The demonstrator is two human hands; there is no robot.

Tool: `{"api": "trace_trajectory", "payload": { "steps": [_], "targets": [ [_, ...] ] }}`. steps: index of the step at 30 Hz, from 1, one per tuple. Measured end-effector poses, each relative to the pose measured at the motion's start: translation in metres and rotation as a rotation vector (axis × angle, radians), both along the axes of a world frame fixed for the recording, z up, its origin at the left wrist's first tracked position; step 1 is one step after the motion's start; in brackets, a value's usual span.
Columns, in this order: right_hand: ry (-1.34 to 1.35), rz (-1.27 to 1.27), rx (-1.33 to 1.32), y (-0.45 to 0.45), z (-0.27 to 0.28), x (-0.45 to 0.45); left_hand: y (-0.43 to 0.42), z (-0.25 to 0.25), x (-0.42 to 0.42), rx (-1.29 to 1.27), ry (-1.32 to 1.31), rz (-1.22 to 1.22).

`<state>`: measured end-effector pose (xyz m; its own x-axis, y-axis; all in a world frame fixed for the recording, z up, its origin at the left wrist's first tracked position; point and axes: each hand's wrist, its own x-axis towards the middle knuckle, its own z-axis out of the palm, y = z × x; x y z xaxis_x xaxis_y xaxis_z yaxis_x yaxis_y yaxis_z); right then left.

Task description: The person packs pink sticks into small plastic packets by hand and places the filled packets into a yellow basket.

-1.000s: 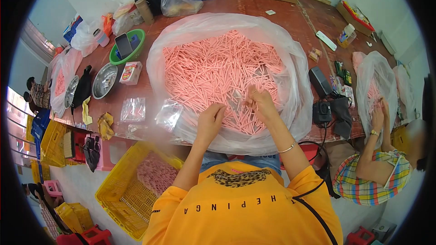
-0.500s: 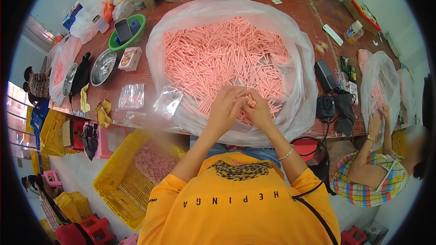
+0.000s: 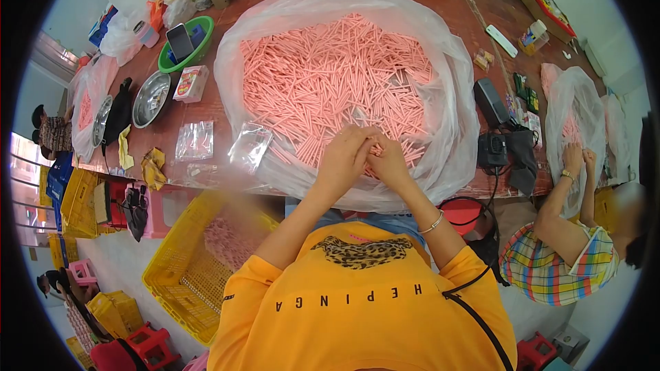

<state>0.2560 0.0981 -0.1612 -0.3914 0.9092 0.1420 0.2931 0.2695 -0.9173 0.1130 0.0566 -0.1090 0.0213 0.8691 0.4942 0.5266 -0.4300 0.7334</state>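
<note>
A large clear plastic bag [image 3: 450, 106] lies open on the table, with a heap of thin pink sticks [image 3: 330, 75] in it. Over the near part of the heap, my left hand [image 3: 345, 156] and my right hand [image 3: 389, 162] meet, fingers bent and touching. Pink sticks show between the fingers of my right hand. The fingers of my left hand are pressed together against them; what they grip is hidden. Left of the bag's near edge lie small clear plastic packets [image 3: 249, 145].
A steel bowl [image 3: 151, 99], a green basket [image 3: 187, 45] and a boxed item [image 3: 191, 84] stand left. A black device [image 3: 492, 151] with cables sits right. A co-worker [image 3: 560, 254] handles another bag [image 3: 577, 110]. A yellow crate [image 3: 180, 261] is below the table edge.
My hands were apart over the sticks a second ago and have come together. The camera view has shifted slightly. The co-worker's hands have moved within the bag at the right.
</note>
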Motion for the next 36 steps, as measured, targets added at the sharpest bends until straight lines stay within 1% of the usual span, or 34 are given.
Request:
{"api": "trace_trajectory", "payload": {
  "steps": [1, 3, 4, 6, 8, 10, 12, 13, 15, 16, 17, 19, 21, 22, 24, 25, 27, 28, 30, 31, 33, 34, 36],
  "targets": [
    [0.038, -0.016, 0.032, -0.002, 0.002, -0.001, -0.001, 0.002, -0.001, -0.048, -0.056, -0.007],
    [0.114, -0.044, 0.096, -0.004, 0.005, -0.004, -0.002, 0.006, -0.003, -0.039, -0.070, 0.055],
    [0.127, -0.080, 0.011, -0.004, 0.005, -0.003, -0.002, 0.007, -0.005, -0.035, -0.078, 0.088],
    [0.154, -0.155, -0.160, -0.002, 0.005, 0.000, 0.006, 0.013, -0.024, 0.009, -0.011, 0.118],
    [0.332, -0.102, -0.285, 0.003, 0.005, 0.012, 0.009, 0.017, -0.027, 0.078, 0.067, 0.151],
    [0.272, -0.073, -0.081, 0.006, 0.002, 0.015, 0.007, 0.019, -0.024, 0.164, 0.158, 0.191],
    [-0.031, -0.074, 0.447, 0.008, -0.006, 0.011, -0.002, 0.008, -0.019, 0.004, 0.010, 0.092],
    [-0.022, -0.059, 0.454, 0.006, -0.007, 0.012, -0.007, 0.003, -0.016, -0.077, -0.065, 0.044],
    [-0.008, -0.016, 0.468, 0.002, -0.002, 0.012, -0.014, -0.002, -0.009, -0.053, -0.083, 0.045],
    [0.148, 0.002, 0.232, -0.002, 0.004, 0.014, -0.020, -0.004, -0.006, -0.046, -0.091, 0.046],
    [0.303, 0.021, 0.000, -0.004, 0.014, 0.017, -0.023, -0.007, -0.002, -0.099, -0.236, 0.032],
    [0.475, 0.030, -0.141, -0.003, 0.027, 0.015, -0.029, -0.013, 0.009, -0.203, -0.525, 0.004],
    [0.514, 0.006, 0.047, 0.003, 0.031, 0.006, -0.026, -0.021, 0.023, -0.488, -1.123, -0.127],
    [0.490, 0.037, -0.014, 0.001, 0.030, 0.005, -0.026, -0.024, 0.029, -0.627, -1.423, -0.191],
    [0.446, 0.094, -0.132, -0.004, 0.029, 0.002, -0.032, -0.022, 0.035, -0.540, -1.176, -0.224],
    [0.450, 0.079, -0.065, -0.003, 0.030, 0.002, -0.034, -0.021, 0.037, -0.497, -1.054, -0.239],
    [0.456, 0.040, 0.062, -0.002, 0.031, 0.004, -0.034, -0.018, 0.022, -0.328, -0.652, -0.124],
    [0.405, 0.045, -0.053, -0.003, 0.032, 0.009, -0.035, -0.017, 0.014, -0.246, -0.451, -0.069],
    [0.304, 0.062, -0.281, -0.008, 0.033, 0.017, -0.036, -0.005, 0.005, -0.099, -0.197, 0.022],
    [0.271, 0.062, -0.262, -0.010, 0.032, 0.016, -0.036, -0.001, 0.003, -0.025, -0.069, 0.069],
    [0.205, 0.069, -0.225, -0.014, 0.028, 0.011, -0.032, 0.002, 0.004, 0.039, 0.021, -0.006],
    [0.237, 0.059, -0.205, -0.018, 0.023, 0.011, -0.031, 0.003, 0.006, 0.072, 0.067, -0.044],
    [0.302, 0.034, -0.168, -0.024, 0.012, 0.010, -0.033, 0.000, 0.009, 0.107, 0.259, -0.084]
  ]
}}
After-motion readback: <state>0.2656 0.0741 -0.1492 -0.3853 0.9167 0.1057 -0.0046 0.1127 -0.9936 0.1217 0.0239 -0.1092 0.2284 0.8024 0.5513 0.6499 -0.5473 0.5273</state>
